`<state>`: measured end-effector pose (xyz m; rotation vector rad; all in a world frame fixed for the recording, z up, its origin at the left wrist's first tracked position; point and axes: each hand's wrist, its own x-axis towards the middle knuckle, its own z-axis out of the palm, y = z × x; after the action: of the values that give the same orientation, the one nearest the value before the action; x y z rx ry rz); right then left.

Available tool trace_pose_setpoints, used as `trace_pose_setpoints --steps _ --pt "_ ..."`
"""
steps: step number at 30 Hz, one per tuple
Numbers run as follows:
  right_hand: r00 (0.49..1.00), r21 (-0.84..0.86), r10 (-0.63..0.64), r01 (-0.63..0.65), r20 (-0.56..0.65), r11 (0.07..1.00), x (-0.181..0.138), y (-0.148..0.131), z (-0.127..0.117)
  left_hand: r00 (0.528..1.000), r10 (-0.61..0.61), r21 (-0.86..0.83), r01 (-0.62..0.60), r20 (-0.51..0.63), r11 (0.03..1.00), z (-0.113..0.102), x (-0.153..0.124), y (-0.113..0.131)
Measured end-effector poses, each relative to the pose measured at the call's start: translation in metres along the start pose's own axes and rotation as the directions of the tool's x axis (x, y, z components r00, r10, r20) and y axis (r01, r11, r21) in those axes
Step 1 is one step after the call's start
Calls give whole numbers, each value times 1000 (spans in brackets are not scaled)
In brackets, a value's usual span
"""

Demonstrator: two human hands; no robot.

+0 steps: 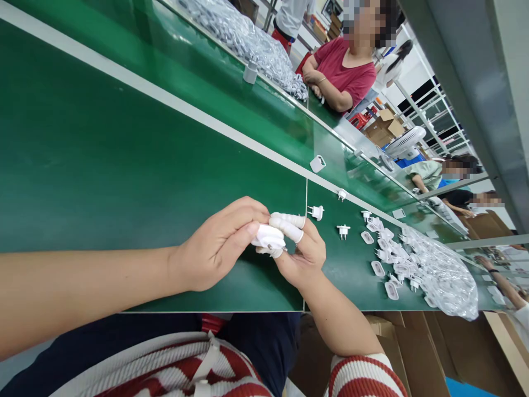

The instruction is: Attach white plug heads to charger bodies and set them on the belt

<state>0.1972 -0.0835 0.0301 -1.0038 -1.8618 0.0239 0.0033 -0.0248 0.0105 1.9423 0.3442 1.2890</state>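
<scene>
My left hand [219,245] and my right hand [301,253] meet over the near edge of the green bench [103,165]. Both pinch one small white plug part [268,238] between their fingertips. White finger cots cover the right hand's fingertips. Just beyond my fingers a loose white plug piece [316,212] lies on the bench, and another [343,230] sits a little further right.
A heap of white plug parts [388,259] and clear plastic bags [446,275] lies to the right. A grey strip [206,118] divides the bench lengthwise. A person in a red top [347,71] sits across; other workers sit further along. Cardboard boxes [475,353] stand below.
</scene>
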Motion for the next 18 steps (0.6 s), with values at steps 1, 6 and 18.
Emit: trace_pose_setpoints --steps 1,6,18 --pt "1000 6 -2 2 4 1000 0 0 0 1000 -21 5 21 -15 1000 0 1 1" --pt "994 22 105 -105 31 994 -4 0 3 996 -70 -1 70 -47 998 -1 3 3" --pt "989 103 145 -147 30 984 -2 -1 2 998 -46 0 46 -40 999 -1 1 1"
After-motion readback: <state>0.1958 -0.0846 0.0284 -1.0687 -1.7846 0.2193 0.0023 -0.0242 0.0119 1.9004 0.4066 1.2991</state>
